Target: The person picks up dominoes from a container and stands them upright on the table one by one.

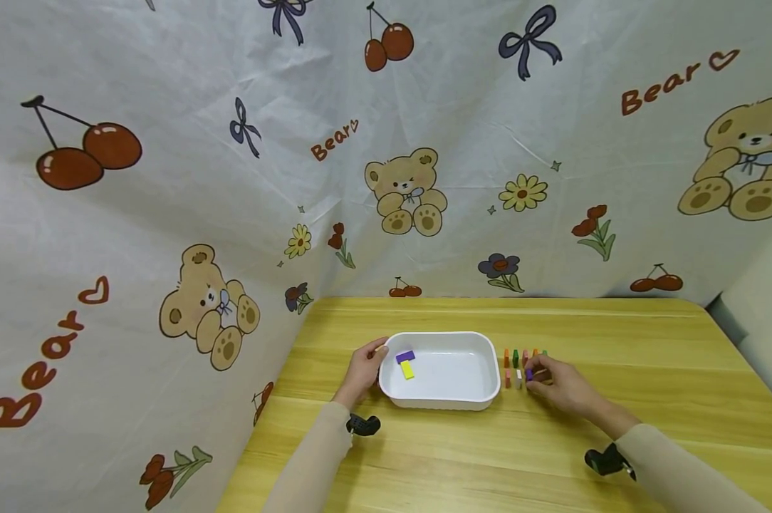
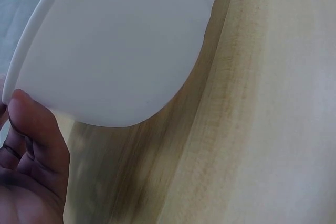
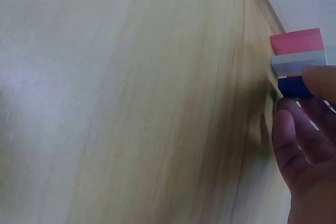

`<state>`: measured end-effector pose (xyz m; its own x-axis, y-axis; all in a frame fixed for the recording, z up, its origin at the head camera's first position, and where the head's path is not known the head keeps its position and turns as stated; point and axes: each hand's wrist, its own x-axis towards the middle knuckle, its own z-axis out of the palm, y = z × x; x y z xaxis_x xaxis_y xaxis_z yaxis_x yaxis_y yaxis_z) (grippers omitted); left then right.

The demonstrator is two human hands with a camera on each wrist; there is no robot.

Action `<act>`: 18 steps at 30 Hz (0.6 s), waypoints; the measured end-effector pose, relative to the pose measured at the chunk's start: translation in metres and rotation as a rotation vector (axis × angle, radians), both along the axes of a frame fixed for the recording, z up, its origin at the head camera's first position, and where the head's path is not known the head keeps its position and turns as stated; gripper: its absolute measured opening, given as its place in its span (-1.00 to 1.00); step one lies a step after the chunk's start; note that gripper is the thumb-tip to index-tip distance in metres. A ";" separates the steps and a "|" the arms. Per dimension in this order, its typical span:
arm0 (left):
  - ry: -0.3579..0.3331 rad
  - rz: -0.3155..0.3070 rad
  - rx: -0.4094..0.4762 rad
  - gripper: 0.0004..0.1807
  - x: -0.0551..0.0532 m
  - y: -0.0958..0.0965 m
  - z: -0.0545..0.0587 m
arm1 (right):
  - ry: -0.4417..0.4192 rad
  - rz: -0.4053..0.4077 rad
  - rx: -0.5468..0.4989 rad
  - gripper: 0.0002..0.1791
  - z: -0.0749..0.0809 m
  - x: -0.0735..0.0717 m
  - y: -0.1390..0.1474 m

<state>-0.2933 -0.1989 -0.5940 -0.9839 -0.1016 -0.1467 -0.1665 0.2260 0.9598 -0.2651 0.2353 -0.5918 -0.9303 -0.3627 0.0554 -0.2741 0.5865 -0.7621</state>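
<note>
A white rectangular tray (image 1: 450, 407) stands on the wooden table, with a purple block (image 1: 406, 355) and a yellow block (image 1: 407, 370) lying at its left end. My left hand (image 1: 362, 372) grips the tray's left rim, the thumb on the outside in the left wrist view. To the right of the tray, my right hand (image 1: 564, 387) pinches another purple block (image 1: 529, 375), which looks dark blue (image 3: 293, 86) in the right wrist view. Beside it stand a white block (image 1: 519, 379) and a pink block (image 1: 507, 379). My fingers partly cover the held block.
Behind the pinched block runs a second row with an orange block (image 1: 506, 358), a green block (image 1: 516, 358) and several others, partly hidden by my right hand. A patterned cloth (image 1: 463, 263) hangs along the table's back and left edges.
</note>
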 end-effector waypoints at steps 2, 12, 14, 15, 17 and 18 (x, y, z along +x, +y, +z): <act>0.000 0.001 0.002 -0.58 0.000 0.000 0.000 | -0.003 0.003 -0.006 -0.79 -0.002 -0.001 0.000; -0.005 0.007 0.008 -0.59 -0.001 0.001 0.002 | -0.001 -0.024 0.016 -0.77 -0.007 -0.001 -0.001; -0.005 0.005 0.010 -0.58 -0.001 0.001 0.002 | 0.001 -0.028 0.019 -0.77 -0.008 -0.001 -0.001; -0.004 0.005 0.012 -0.58 -0.001 0.001 0.002 | 0.002 -0.030 0.021 -0.77 -0.008 -0.001 -0.001; -0.005 0.006 0.015 -0.59 0.000 0.001 0.002 | 0.005 -0.033 0.025 -0.76 -0.008 -0.001 -0.001; -0.007 0.004 0.014 -0.60 0.000 0.000 0.002 | 0.004 -0.032 0.027 -0.76 -0.008 -0.001 -0.001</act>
